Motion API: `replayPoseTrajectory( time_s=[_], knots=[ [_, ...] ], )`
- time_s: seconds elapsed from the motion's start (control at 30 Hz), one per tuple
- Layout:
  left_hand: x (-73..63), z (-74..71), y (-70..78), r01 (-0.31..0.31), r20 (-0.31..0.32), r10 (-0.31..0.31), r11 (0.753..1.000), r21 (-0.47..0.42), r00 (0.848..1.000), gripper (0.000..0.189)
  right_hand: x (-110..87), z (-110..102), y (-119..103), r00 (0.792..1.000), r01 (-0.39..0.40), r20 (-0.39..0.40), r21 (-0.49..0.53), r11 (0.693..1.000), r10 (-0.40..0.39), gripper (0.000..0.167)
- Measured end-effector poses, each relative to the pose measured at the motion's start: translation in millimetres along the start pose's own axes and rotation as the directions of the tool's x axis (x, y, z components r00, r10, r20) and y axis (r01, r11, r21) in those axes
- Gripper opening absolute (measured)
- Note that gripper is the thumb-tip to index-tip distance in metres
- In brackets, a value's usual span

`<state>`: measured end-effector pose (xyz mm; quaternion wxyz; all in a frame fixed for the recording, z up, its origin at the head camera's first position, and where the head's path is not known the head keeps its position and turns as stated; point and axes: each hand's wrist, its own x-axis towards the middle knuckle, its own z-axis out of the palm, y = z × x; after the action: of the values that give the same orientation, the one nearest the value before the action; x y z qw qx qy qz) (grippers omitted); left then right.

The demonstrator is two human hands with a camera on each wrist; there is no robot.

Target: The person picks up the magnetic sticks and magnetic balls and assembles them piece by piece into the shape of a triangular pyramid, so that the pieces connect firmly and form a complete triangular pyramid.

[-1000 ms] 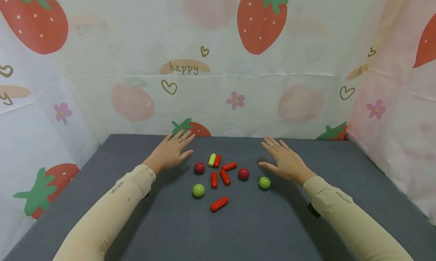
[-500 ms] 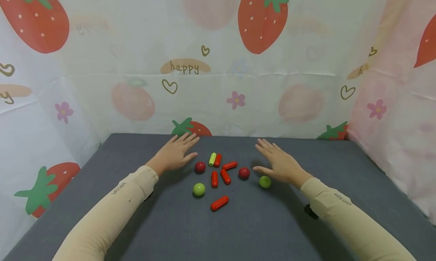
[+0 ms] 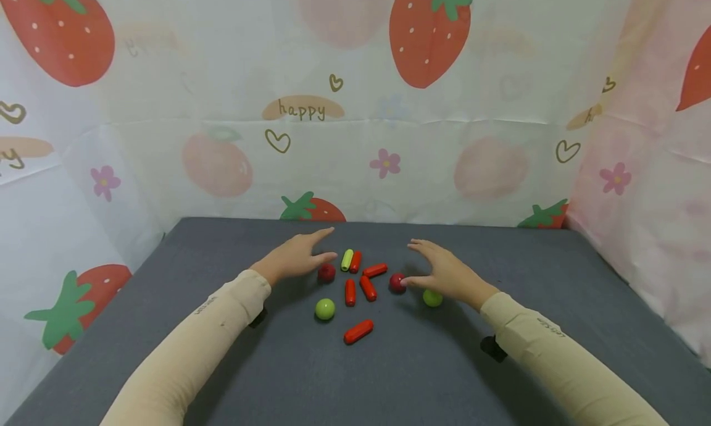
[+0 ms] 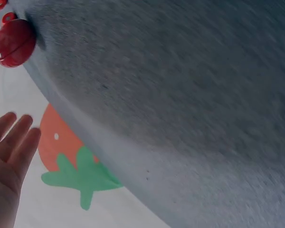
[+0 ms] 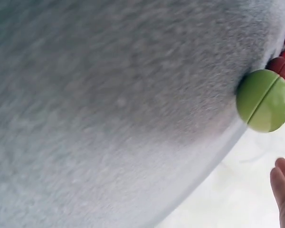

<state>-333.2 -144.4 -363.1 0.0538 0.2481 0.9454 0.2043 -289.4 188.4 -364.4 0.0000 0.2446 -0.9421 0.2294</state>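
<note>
My left hand (image 3: 294, 257) hovers just behind and left of a red ball (image 3: 326, 273), its fingers extended and thumb apart. On the other side my right hand (image 3: 447, 271) is held above the table, its thumb tip overlapping a second red ball (image 3: 397, 283) in the head view. A green ball (image 3: 432, 298) sits below that hand, partly covered by it. Between the hands lie several red sausage-shaped pieces (image 3: 368, 288) and one yellow-green tube (image 3: 347, 260). In the right wrist view the green ball (image 5: 264, 100) shows a seam. Neither hand holds anything.
Another green ball (image 3: 324, 309) lies nearer the front, left of a single red sausage-shaped piece (image 3: 358, 332). Everything rests on a dark grey tabletop (image 3: 355, 389). A printed strawberry curtain (image 3: 355, 185) hangs behind and along both sides.
Both hands have moved inward toward the pieces and a little lower, and their fingers have bent slightly. The balls and sausage-shaped pieces have stayed in place.
</note>
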Motion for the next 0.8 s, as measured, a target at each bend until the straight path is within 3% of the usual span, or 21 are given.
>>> replayPoseTrajectory(
  time_s=[0.27,0.53,0.8],
  knots=[
    [11.5,2.5,-0.2,0.043,-0.002,-0.044,0.980,-0.196,0.999,0.067,3.0,3,0,0.997,-0.081,0.015,0.165,0.983,0.080,0.077],
    [20.9,1.8,-0.9,0.133,0.014,-0.137,0.918,-0.375,0.990,0.059,6.2,6,1,0.984,-0.178,0.024,0.251,0.951,0.178,0.068],
    [26.6,4.0,1.2,0.164,0.056,-0.155,0.894,-0.417,0.986,0.059,11.1,10,2,0.971,-0.239,0.046,0.263,0.935,0.235,0.066]
  ],
)
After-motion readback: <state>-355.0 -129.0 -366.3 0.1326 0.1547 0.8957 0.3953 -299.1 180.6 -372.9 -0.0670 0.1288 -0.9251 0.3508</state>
